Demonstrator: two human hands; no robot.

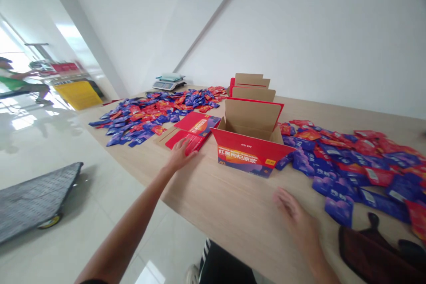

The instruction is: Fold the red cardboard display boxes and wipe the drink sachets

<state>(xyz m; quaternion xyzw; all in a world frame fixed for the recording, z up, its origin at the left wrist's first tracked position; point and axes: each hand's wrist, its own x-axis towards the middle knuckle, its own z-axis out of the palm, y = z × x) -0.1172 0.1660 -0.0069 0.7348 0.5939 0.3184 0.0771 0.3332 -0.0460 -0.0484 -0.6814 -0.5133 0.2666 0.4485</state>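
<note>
My left hand rests with fingers stretched at the near edge of a flattened red and purple carton, touching it. To the right stands an upright open carton of the same print, its flaps raised and its brown inside showing. My right hand hovers over the table near the front edge, to the right of that carton. Its fingers are slightly curled and apart from the thumb, a little blurred, with nothing visible in them. Purple and red sachets lie in a heap beyond it.
More opened cartons stand in a row behind. A second sachet heap and a scale are on the left of the table. A dark brown pouch lies front right. A platform trolley and a seated person are left.
</note>
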